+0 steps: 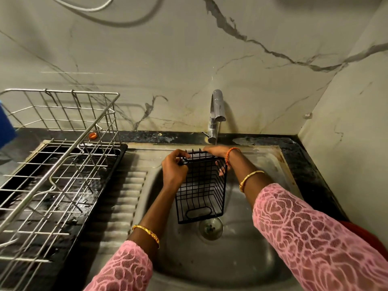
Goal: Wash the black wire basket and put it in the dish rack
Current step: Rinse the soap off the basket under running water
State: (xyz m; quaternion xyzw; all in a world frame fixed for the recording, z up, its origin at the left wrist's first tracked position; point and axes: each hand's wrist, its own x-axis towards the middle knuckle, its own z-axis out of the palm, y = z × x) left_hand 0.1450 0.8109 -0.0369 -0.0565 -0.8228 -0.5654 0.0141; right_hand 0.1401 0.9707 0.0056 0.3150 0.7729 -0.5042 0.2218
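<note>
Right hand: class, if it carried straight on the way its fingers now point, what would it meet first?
The right hand grips the far rim of the black wire basket, fingers pointing left toward the left hand. Going on, it would probably meet that hand's fingertips first, though depth is unclear.

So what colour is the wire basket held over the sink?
Black; the wire basket shows clearly in the head view.

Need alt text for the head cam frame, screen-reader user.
Both hands hold a black wire basket over a steel sink, under a thin stream from the tap: left hand and right hand grip its far end. A steel dish rack stands left.
</note>
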